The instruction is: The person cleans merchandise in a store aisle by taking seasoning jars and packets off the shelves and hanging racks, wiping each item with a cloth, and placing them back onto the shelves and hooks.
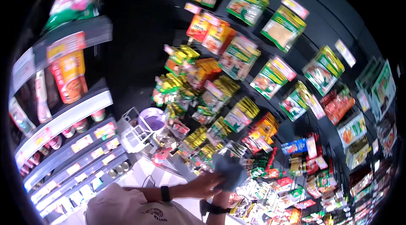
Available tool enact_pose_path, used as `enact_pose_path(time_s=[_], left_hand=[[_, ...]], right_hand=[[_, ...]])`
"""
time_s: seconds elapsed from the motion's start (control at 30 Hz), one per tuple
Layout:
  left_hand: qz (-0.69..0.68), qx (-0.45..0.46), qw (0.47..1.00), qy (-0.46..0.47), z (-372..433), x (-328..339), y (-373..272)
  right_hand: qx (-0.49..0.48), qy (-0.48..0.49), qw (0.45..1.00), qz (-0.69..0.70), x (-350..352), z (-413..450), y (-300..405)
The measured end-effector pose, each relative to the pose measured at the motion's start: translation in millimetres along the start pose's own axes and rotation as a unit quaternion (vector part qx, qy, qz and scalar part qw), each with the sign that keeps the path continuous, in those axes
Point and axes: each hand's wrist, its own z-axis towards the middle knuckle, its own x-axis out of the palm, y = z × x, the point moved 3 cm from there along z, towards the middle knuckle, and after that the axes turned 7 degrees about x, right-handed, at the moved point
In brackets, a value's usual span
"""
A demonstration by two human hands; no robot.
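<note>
Near the bottom centre, my left hand and my right hand are close together at a dark grey-blue cloth. The cloth is blurred and bunched, and it covers part of the hands. Fingers of my left hand lie against its lower left side. My right hand is mostly hidden beneath it. A black band sits on each wrist. Behind the cloth hang seasoning packets in yellow and green.
Hooks on a dark wall hold rows of packets with price tags. On the left stand curved shelves with pouches and jars. A purple bucket and a white wire rack stand in the corner. Loose packets fill a low display.
</note>
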Motion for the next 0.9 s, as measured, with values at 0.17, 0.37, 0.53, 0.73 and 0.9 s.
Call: enact_pose_path(time_s=[0.17,0.37,0.53,0.73,0.9], left_hand=[[-0.029,-0.124,0.983,0.135,-127,-13,-33],[0.02,-0.121,0.983,0.134,-207,-18,-63],[0.091,-0.121,0.988,-0.023,-244,-73,-90],[0.155,-0.142,0.956,-0.205,-288,-121,-144],[0.11,-0.271,0.926,-0.237,-325,-124,-179]], right_hand=[[-0.096,0.358,0.855,-0.364,67,-118,38],[-0.302,0.278,0.767,-0.494,120,-224,99],[-0.417,0.269,0.654,-0.572,174,-275,129],[-0.441,0.283,0.662,-0.537,194,-341,124],[-0.415,0.31,0.683,-0.515,186,-399,104]])
